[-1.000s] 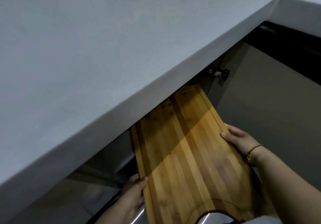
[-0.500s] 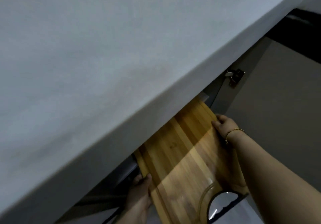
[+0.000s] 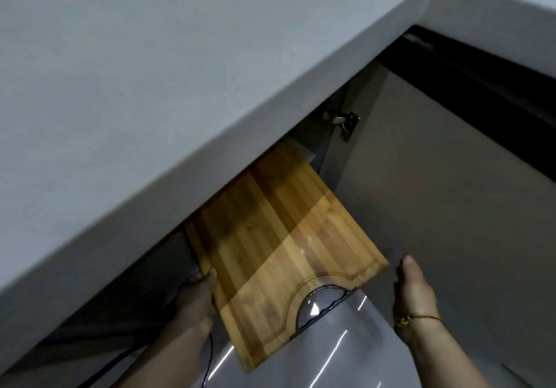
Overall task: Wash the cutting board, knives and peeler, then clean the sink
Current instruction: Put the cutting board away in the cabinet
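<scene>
Two hands flank the board (image 3: 279, 237): left hand (image 3: 195, 294) grips its left edge, thumb on top; right hand (image 3: 413, 288) flat, fingers straight, just right of it, not touching. Board's far end hidden behind grey panel (image 3: 150, 86).

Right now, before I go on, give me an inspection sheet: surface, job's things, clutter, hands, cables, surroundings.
Surface: glossy pale surface under the board's near end.
Job's things: wooden cutting board, tilted, far end inside the cabinet opening; knives, peeler and sink not in view.
Clutter: nothing seen.
Hands: left hand grips the board's left edge; right hand open, apart from the board's right corner.
Cables: thin dark cable beside the left forearm.
Surroundings: grey cabinet; open door with metal hinge.
</scene>
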Tool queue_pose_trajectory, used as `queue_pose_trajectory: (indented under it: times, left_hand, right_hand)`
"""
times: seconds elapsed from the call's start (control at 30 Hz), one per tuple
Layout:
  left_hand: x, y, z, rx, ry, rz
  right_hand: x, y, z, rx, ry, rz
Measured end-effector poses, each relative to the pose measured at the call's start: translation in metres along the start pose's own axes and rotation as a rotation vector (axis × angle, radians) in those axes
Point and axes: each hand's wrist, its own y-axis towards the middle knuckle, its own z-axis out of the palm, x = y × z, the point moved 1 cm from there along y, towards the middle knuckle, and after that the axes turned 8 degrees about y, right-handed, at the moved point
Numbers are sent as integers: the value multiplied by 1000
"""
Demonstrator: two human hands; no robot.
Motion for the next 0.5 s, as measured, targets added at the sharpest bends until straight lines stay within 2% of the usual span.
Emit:
queue_pose_trajectory:
  times: [0.07, 0.13, 0.27, 0.37, 0.43, 0.5]
  left_hand:
    - [0, -3, 1, 3, 5, -9]
    - [1, -6, 2, 0, 18, -5]
    - [2, -7, 5, 9, 60, 8]
    - [8, -6, 6, -75, 190, 89]
    - [14, -17, 9, -116, 340, 205]
    - [25, -39, 13, -160, 593, 406]
  right_hand:
    - [-12, -10, -10, 9, 363, 244]
    - [-19, -20, -12, 70, 547, 384]
    - [-21, -25, -7, 190, 638, 438]
    - [-20, -25, -5, 229, 612, 424]
    - [-18, -22, -4, 249, 609, 408]
    - [-15, -17, -2, 247, 605, 404]
